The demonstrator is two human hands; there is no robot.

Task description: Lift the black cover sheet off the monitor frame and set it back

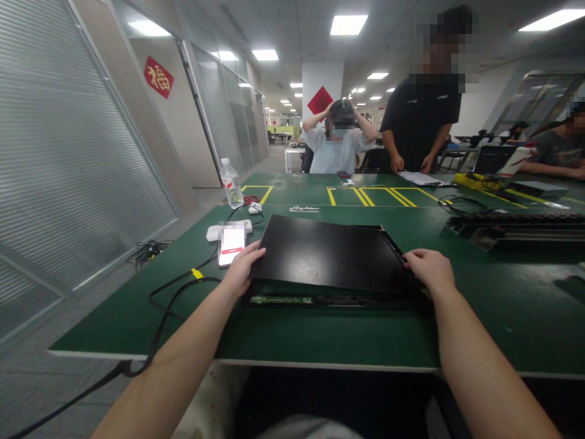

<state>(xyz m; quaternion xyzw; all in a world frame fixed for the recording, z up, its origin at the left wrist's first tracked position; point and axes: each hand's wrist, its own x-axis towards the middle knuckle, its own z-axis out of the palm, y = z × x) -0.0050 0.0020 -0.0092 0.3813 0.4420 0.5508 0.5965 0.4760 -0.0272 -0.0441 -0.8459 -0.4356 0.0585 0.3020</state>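
A glossy black screen panel [329,253] lies tilted over a dark frame [356,301], its near edge raised above the frame. Along the frame's near side a strip of green circuit board [281,300] shows. My left hand [244,265] is closed on the panel's left edge, thumb on top and the other fingers partly hidden. At the right side, my right hand [429,271] pinches the edge with curled fingers; whether the frame's rim is also in that grip is hidden. A lit phone [231,245] lies just beyond my left hand.
Left of the panel run black cables [167,305]. Farther back stand a water bottle [231,183], a white device [212,233] and red-handled scissors [251,199]. Long dark metal parts [525,235] lie at the right. Two people are across the green table [329,341], one seated, one standing by papers [420,178].
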